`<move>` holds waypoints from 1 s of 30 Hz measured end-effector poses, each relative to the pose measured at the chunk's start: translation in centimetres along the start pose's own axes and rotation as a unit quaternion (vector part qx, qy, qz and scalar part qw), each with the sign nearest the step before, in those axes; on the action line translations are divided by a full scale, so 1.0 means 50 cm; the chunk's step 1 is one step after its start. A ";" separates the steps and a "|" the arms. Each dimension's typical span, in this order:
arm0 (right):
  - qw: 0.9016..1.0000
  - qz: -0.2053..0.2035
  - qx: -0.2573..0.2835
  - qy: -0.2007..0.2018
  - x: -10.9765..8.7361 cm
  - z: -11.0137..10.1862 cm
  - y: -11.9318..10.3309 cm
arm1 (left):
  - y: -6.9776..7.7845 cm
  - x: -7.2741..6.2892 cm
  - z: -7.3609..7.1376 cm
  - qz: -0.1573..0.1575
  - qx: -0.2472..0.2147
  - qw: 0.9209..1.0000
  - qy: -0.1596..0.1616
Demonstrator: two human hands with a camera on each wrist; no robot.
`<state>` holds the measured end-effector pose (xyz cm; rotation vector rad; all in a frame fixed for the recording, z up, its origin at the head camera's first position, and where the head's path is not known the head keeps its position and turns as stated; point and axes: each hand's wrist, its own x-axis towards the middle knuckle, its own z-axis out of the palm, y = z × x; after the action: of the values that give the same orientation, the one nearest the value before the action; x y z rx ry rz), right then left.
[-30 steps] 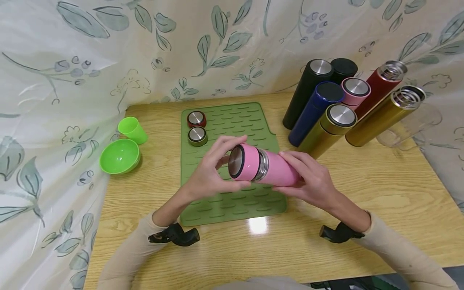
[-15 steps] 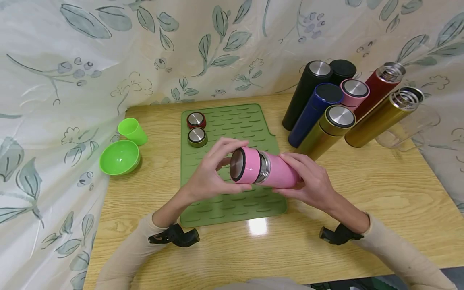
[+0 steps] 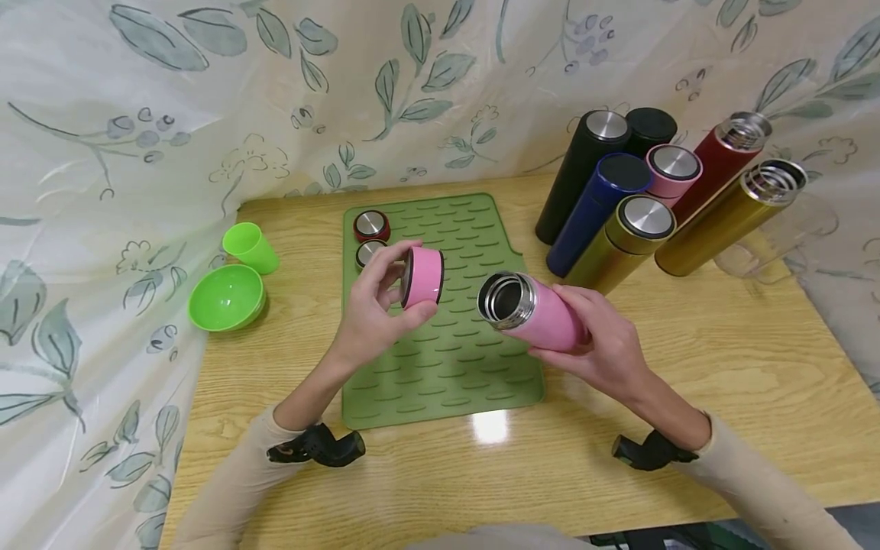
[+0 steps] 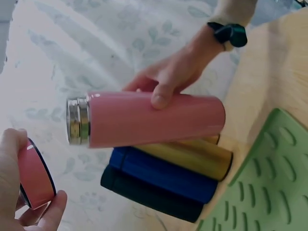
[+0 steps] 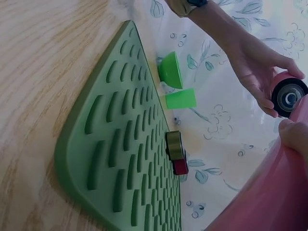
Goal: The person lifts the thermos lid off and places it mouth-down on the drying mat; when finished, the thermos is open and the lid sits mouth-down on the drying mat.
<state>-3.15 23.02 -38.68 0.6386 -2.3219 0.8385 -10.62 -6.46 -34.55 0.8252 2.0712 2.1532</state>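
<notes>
My left hand (image 3: 374, 309) pinches a pink lid (image 3: 425, 277) with a black rim between thumb and fingers, above the green mat. To its right, my right hand (image 3: 605, 336) grips a pink thermos (image 3: 550, 321), tilted so its bare steel mouth (image 3: 507, 299) faces the left hand. Lid and thermos are apart. In the left wrist view the thermos (image 4: 154, 120) lies sideways, the right thumb along its body. The right wrist view shows the lid's underside (image 5: 289, 97). On the mat's far left sit a red-sided lid (image 3: 371, 225) and a gold-sided lid (image 3: 370, 252), partly behind my left fingers.
A green ridged mat (image 3: 447, 389) lies on the wooden table (image 3: 275, 473). Left of it are a green bowl (image 3: 227, 298) and a green cup (image 3: 250, 246). At the back right stand several thermoses, including a blue one (image 3: 598, 214) and an uncapped red one (image 3: 718, 164), near a clear pitcher (image 3: 777, 252).
The pink lid has come off the thermos and moved left with my left hand. The thermos has shifted slightly right, its steel mouth now exposed.
</notes>
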 end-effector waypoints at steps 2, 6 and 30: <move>1.000 0.002 0.002 -0.003 -0.001 0.000 0.001 | -0.004 0.000 -0.002 -0.011 0.002 1.000 -0.002; 1.000 0.002 0.007 -0.008 -0.003 0.001 0.003 | -0.009 0.000 -0.003 -0.015 0.004 1.000 -0.005; 0.987 0.108 0.100 0.067 -0.033 -0.047 0.011 | -0.154 0.005 -0.157 -0.177 0.437 0.878 -0.081</move>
<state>-1.47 25.40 -38.48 0.4022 -2.2285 1.1892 -16.46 -12.76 -41.43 0.5418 2.7994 0.8756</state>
